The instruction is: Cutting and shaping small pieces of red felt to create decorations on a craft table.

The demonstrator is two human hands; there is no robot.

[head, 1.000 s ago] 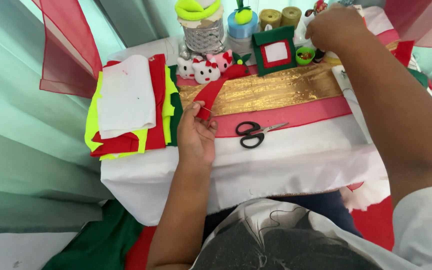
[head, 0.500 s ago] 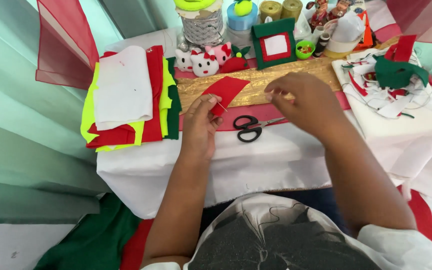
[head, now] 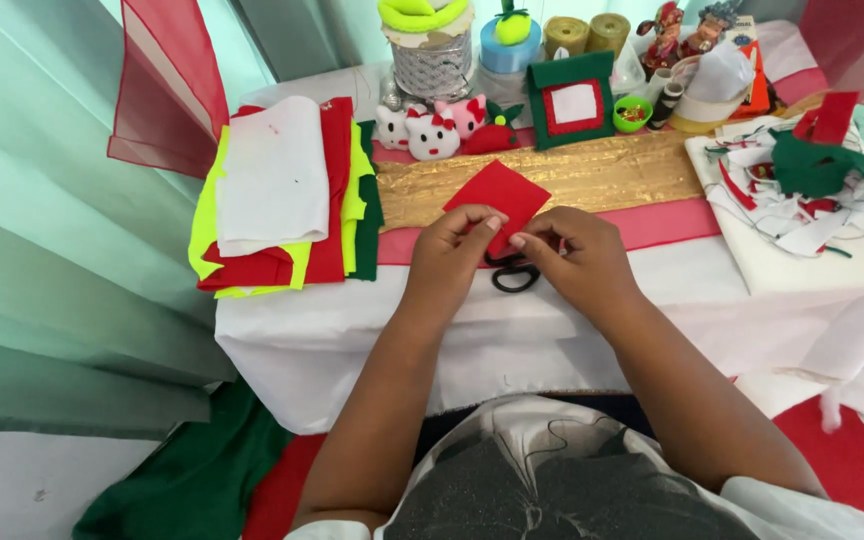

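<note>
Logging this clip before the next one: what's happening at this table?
A person holds a flat red felt piece between both hands, left hand and right hand pinching its lower edge. Black-handled scissors lie under the hands on the white tablecloth. A stack of white, red and yellow felt sheets sits left.

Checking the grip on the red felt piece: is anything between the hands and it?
Nothing visible is. The left hand and right hand both pinch the lower edge of the red felt piece directly. The black scissors lie on the table beneath the hands, not between them and the felt.
</note>
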